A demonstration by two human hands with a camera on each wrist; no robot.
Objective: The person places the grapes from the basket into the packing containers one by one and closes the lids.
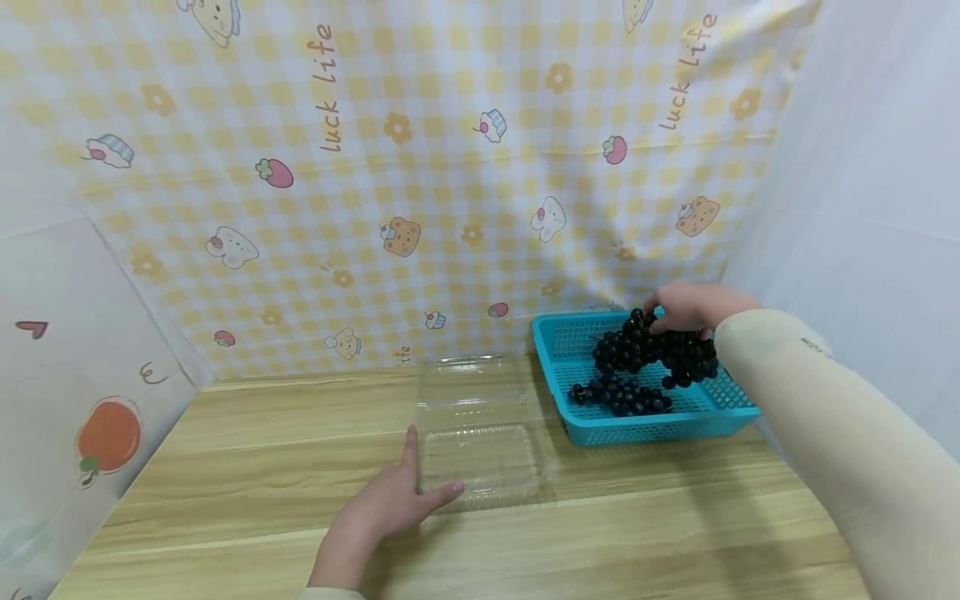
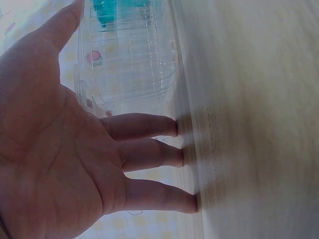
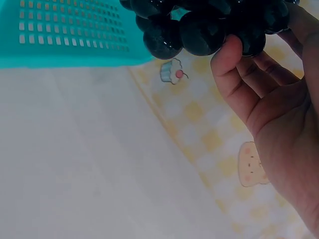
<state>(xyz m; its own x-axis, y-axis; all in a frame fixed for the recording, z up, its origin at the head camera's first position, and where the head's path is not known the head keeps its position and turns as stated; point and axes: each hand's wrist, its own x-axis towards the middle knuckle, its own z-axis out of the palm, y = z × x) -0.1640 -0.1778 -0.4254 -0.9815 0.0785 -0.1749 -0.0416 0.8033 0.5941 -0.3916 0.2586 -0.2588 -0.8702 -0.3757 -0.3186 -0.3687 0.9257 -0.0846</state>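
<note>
Counter [image 1: 247,467] with a pale wood grain runs along the bottom of the head view. At lower centre, the left hand [image 1: 393,497] has thumb and forefinger spread about the near left corner of a clear plastic box [image 1: 480,458], whose lid lies back behind its base. The box looks light and bendy, likely to slide, so its rim suits a steadying touch. At right sits a blue basket [image 1: 645,429]; a bunch of dark grapes [image 1: 626,397] lies in it. Above that, the right hand [image 1: 682,307] pinches the top of another bunch [image 1: 628,348] between thumb and fingers. It should be fairly heavy, limp, slippery and easily bruised, best held near the stem.
</note>
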